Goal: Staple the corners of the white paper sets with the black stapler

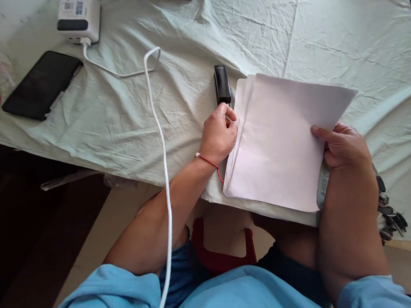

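A stack of white paper sheets (278, 139) lies slanted near the front edge of the table, on a pale green cloth (186, 80). My right hand (342, 147) grips the stack's right edge, thumb on top. My left hand (218, 133) pinches the stack's left edge with closed fingers. A black stapler (222, 84) lies just beyond my left hand, touching or nearly touching the fingertips.
A black phone (42, 84) lies at the left. A white charger block (78, 15) stands at the back left, its white cable (159, 143) running down toward me. A bunch of keys (389, 214) sits at the right front edge. A red stool (221, 251) shows below.
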The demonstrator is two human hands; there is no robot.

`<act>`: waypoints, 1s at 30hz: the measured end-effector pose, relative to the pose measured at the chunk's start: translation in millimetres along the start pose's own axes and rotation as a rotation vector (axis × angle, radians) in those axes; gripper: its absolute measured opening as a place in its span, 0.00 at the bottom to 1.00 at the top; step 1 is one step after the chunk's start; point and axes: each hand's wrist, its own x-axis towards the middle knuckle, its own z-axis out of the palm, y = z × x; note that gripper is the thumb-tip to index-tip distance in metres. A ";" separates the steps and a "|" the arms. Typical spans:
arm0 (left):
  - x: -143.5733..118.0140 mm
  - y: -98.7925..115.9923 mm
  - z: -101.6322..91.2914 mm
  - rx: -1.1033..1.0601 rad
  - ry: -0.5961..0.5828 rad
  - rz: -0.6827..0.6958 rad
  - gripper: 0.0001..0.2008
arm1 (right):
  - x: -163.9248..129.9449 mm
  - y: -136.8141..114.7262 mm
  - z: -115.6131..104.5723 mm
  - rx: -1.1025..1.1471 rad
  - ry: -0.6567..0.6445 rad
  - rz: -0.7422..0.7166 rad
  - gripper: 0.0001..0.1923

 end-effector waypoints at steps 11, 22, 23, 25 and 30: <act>1.1 2.0 0.5 -0.071 -0.065 0.005 0.08 | 0.5 -3.0 2.2 0.000 0.022 0.013 0.17; -0.5 7.4 -1.5 0.168 -0.065 0.043 0.10 | 0.5 0.5 1.5 -0.022 -0.020 0.001 0.21; -0.4 7.4 -1.4 0.171 -0.059 0.040 0.10 | 0.9 0.8 1.0 -0.027 -0.024 0.002 0.21; -0.2 7.4 -1.7 0.156 -0.046 0.020 0.11 | 1.8 1.2 0.1 -0.035 -0.022 0.006 0.20; -0.2 7.6 -3.3 0.086 -0.016 -0.011 0.15 | 2.4 0.3 -0.5 -0.031 -0.004 0.009 0.17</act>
